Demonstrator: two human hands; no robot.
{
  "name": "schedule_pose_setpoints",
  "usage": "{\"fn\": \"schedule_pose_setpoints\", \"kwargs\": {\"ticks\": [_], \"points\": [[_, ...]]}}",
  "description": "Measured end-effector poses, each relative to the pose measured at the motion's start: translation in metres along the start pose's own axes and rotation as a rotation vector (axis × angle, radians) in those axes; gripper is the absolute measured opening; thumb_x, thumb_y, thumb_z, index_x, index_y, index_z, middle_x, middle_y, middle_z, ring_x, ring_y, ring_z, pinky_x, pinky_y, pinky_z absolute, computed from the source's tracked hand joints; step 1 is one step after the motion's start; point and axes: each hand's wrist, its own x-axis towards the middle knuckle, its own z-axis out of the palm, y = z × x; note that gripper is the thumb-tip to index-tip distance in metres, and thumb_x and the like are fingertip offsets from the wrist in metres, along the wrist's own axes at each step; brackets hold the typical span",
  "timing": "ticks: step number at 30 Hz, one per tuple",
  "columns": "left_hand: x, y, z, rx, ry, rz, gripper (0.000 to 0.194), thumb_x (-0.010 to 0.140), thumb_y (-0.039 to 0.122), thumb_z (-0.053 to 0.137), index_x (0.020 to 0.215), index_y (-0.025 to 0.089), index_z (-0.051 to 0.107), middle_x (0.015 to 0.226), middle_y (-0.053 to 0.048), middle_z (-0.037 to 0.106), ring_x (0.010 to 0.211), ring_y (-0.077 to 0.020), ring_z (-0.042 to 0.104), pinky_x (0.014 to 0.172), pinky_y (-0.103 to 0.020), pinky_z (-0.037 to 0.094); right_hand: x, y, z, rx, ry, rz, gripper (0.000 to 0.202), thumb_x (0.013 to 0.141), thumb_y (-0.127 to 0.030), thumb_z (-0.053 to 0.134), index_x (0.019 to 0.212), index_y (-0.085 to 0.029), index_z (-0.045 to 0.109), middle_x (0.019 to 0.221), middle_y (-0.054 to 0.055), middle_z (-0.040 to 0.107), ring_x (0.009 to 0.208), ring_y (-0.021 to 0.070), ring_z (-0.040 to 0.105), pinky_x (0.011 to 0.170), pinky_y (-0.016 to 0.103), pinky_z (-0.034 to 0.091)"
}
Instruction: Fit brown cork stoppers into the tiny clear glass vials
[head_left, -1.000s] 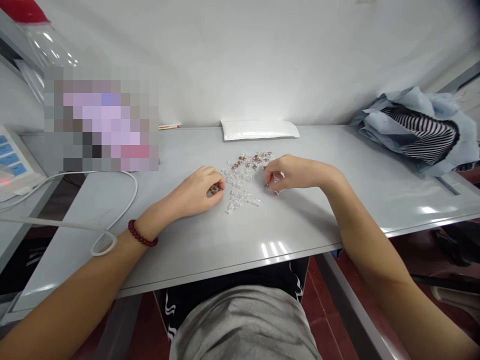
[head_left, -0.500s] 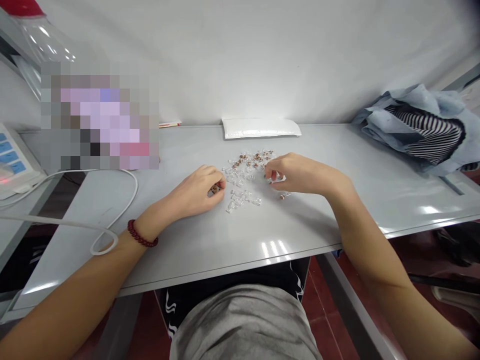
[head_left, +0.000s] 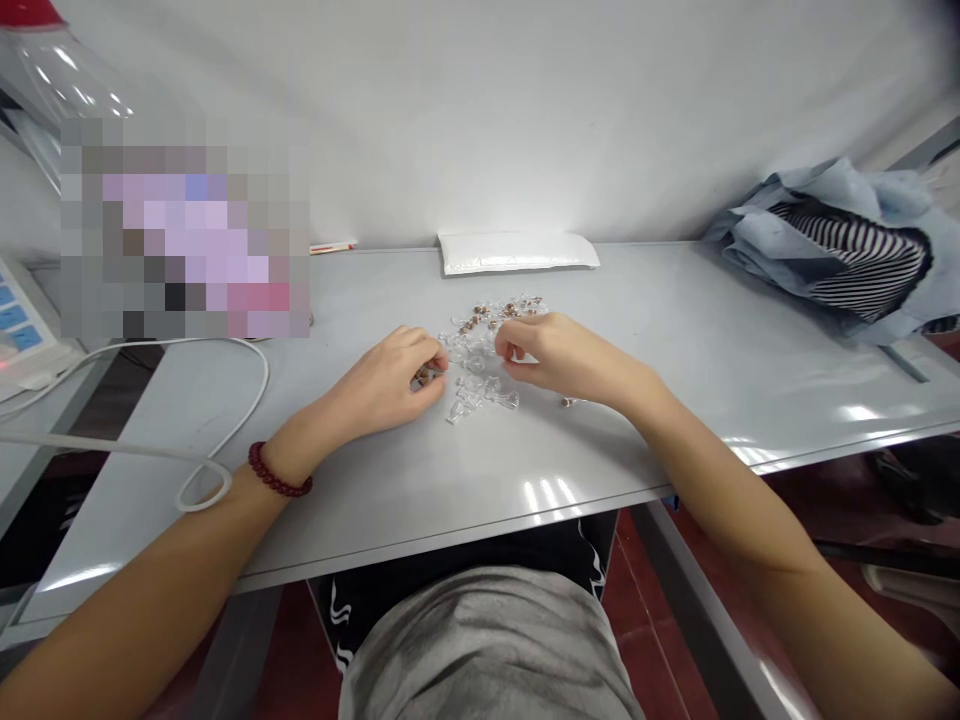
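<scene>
Small clear pieces [head_left: 480,392] lie scattered on the grey table, with brown-tipped pieces [head_left: 480,315] mixed in behind them. My left hand [head_left: 397,375] rests at the left of the pile, its fingers curled around several small brown pieces [head_left: 424,376]. At the right side of the pile my right hand [head_left: 547,352] has its fingers bent and drawn together over the clear pieces; what is between the fingertips is too small to make out. One brown-tipped piece [head_left: 568,401] lies apart, just below my right hand.
A white padded packet [head_left: 517,253] lies against the wall. Blue cloth with a striped lining [head_left: 851,250] sits at the right. A white cable [head_left: 259,400] loops over the left side near a power strip [head_left: 26,325]. A pencil-like stick [head_left: 334,248] lies at the back.
My right hand has moved left, over the clear pieces, and its fingers are closer together. My left hand has stayed almost in place around the brown pieces.
</scene>
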Motion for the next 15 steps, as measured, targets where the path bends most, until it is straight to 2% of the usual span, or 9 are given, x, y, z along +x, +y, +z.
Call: {"fn": "schedule_pose_setpoints", "kwargs": {"ticks": [2,5,9,15], "points": [[0.000,0.001,0.000,-0.001,0.016,0.007,0.013,0.085,0.029,0.048,0.086,0.019,0.057,0.090,-0.007,0.063,0.087,-0.0232,0.058,0.077,-0.038,0.050,0.002,0.004,0.003,0.027,0.067,-0.056,0.010,0.088,-0.014,0.052,0.095,-0.014,0.059,0.093,0.009,0.062,0.077,0.0176,0.052,0.067,0.029,0.036],[-0.001,0.002,0.001,0.001,0.028,0.018,0.015,0.085,0.029,0.049,0.088,0.018,0.058,0.091,-0.008,0.063,0.088,-0.0235,0.058,0.078,-0.038,0.050,0.004,0.011,0.006,0.023,0.015,-0.087,0.017,0.087,-0.019,0.059,0.103,-0.012,0.061,0.101,0.011,0.061,0.084,0.0202,0.054,0.071,0.030,0.039],[-0.001,0.002,0.002,0.007,0.027,0.030,0.014,0.086,0.027,0.049,0.089,0.018,0.059,0.091,-0.008,0.063,0.089,-0.0236,0.058,0.079,-0.038,0.050,0.005,0.010,0.009,-0.007,-0.046,-0.052,0.017,0.089,-0.020,0.058,0.102,-0.012,0.063,0.100,0.012,0.062,0.084,0.0209,0.055,0.071,0.030,0.038],[-0.002,0.004,0.003,0.021,0.052,0.043,0.013,0.086,0.026,0.049,0.088,0.018,0.059,0.089,-0.007,0.063,0.088,-0.0234,0.057,0.078,-0.038,0.049,0.011,-0.001,0.020,-0.059,0.015,0.054,0.019,0.092,-0.026,0.055,0.101,-0.011,0.063,0.096,0.011,0.063,0.076,0.0188,0.052,0.065,0.029,0.033]]}}
